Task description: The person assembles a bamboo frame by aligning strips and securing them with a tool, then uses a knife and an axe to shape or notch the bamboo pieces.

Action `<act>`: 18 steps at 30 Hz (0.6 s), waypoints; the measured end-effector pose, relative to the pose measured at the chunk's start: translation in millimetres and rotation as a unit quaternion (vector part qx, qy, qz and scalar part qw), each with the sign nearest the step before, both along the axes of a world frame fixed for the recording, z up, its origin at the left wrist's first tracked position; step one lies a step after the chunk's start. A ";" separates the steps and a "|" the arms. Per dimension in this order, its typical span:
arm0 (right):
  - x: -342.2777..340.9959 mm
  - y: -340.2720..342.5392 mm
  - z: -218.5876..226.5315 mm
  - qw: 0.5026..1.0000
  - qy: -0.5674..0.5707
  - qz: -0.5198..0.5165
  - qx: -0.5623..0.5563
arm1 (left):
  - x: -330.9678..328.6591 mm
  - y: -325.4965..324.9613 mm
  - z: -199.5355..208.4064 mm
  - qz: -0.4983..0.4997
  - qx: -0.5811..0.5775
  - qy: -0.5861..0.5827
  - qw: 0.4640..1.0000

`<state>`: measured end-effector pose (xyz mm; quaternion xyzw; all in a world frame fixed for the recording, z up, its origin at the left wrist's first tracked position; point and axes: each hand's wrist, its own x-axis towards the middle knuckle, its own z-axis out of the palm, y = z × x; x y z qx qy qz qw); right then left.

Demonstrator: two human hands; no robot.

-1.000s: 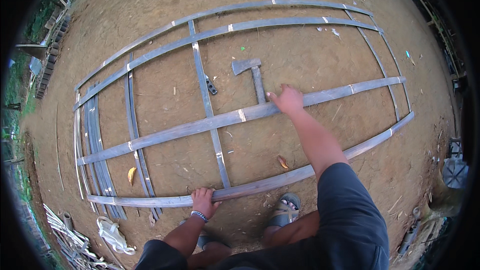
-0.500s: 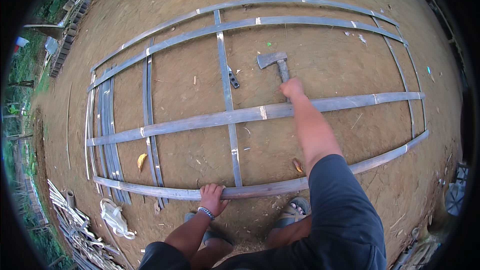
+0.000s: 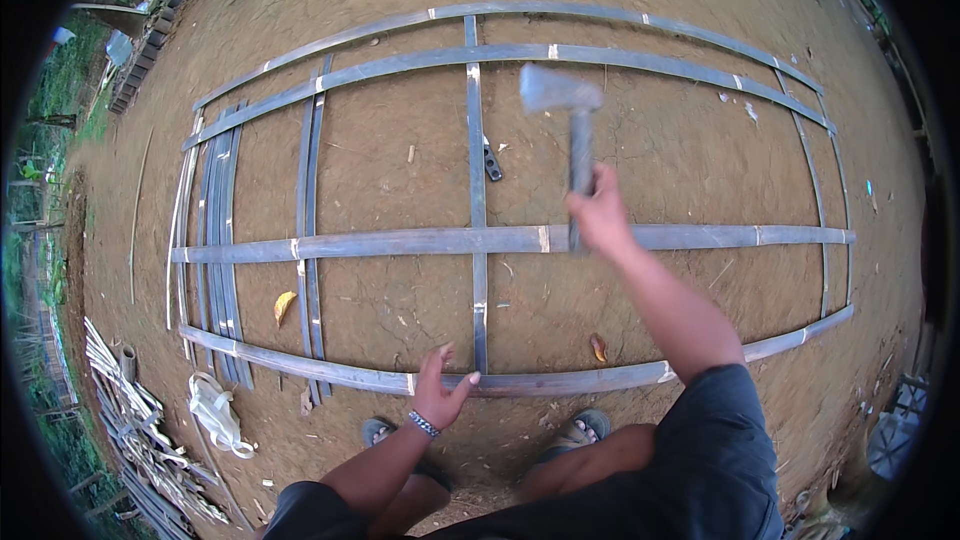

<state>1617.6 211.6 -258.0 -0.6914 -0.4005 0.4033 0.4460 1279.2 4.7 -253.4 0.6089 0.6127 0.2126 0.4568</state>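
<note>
My right hand (image 3: 602, 212) is closed round the handle of an axe (image 3: 581, 145), its head up and away from me, a little blurred. The axe is over the middle long bamboo strip (image 3: 400, 244) of a frame laid on the ground. My left hand (image 3: 438, 392) is at the nearest long strip (image 3: 560, 382), fingers apart, thumb close to where the central cross strip (image 3: 479, 290) meets it; whether it touches is hard to tell. Just right of that cross strip, a knife with a dark handle (image 3: 492, 162) lies on the soil.
Several thin dark strips (image 3: 222, 230) lie bundled across the frame's left end. A white bag (image 3: 218, 415) and a heap of split bamboo (image 3: 135, 420) are at the lower left. A yellow leaf (image 3: 284, 306) lies inside the frame. My sandalled feet (image 3: 585, 428) stand close behind the near strip.
My right hand has lifted the axe off the ground and drawn it up. My left hand has loosened from the near strip, its fingers spreading. The view has shifted slightly.
</note>
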 end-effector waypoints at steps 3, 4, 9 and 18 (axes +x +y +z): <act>-69.6 -63.4 12.2 0.989 0.059 0.118 -0.072 | 55.0 49.1 6.6 0.133 -0.153 -0.325 0.924; -90.3 -82.0 -4.7 0.986 0.062 0.143 -0.057 | 63.1 70.2 3.3 0.145 -0.222 -0.388 0.883; -176.2 -114.0 -17.1 0.965 0.026 0.258 -0.037 | 24.2 108.6 -34.9 0.243 -0.330 -0.350 0.843; -83.1 74.4 -79.1 0.938 -0.318 0.139 -0.011 | -27.8 48.8 -8.0 0.369 -0.300 -0.275 0.836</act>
